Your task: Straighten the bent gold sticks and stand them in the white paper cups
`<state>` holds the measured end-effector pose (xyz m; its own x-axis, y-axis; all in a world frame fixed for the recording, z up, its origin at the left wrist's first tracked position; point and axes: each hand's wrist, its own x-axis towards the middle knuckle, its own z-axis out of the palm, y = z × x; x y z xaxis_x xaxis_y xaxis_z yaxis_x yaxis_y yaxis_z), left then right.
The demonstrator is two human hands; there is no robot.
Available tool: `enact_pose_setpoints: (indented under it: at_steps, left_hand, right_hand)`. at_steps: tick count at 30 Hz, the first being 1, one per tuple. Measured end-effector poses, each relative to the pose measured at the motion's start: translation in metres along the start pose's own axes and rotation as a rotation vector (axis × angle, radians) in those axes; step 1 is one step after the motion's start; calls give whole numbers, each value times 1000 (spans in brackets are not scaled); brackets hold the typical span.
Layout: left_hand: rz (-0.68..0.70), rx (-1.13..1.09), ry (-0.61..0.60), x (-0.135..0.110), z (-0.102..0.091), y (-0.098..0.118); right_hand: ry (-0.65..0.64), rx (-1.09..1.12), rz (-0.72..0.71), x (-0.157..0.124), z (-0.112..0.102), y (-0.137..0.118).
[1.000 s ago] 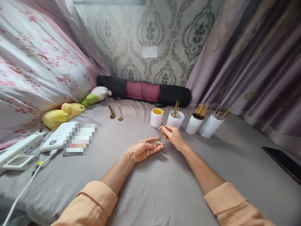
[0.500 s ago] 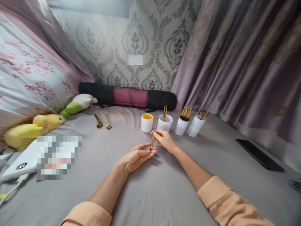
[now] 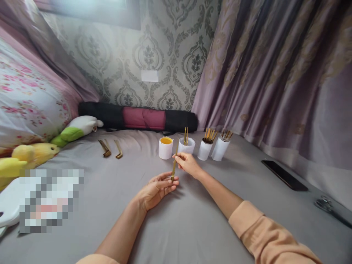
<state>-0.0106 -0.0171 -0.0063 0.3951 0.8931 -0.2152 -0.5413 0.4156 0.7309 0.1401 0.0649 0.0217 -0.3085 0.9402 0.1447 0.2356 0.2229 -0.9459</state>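
A slim golden-brown stick (image 3: 174, 167), thicker at its lower end like a small brush, leans almost upright between my hands. My right hand (image 3: 188, 164) pinches it near the middle. At its lower end, my left hand (image 3: 158, 189) holds it between thumb and fingers, palm partly up. Just beyond stand a white-wrapped cup with yellow inside (image 3: 165, 149) and a pale cup (image 3: 187, 146) with a few thin sticks in it. To the right, a white-wrapped jar (image 3: 205, 151) and a taller, tilted-looking jar (image 3: 220, 149) each hold several sticks.
Two small groups of bent, thin brown pieces (image 3: 105, 148) lie on the grey sheet (image 3: 110, 205) at left. A black phone (image 3: 284, 175) lies right. Plush toys (image 3: 38, 153) and a white device (image 3: 9, 200) are left. A black and maroon roll (image 3: 144, 118) lies along the wall.
The view has turned slightly right and up, so most things sit further left in it. Both hands keep the same hold on the stick. A dark object shows more fully at the right edge.
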Motion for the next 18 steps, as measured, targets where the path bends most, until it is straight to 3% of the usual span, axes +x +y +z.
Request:
enact_pose_setpoints:
  at_steps: [18]
  left_hand:
    - [-8,23,2,0,1,0]
  right_hand:
    - [157,28,-25,22,-19,-14]
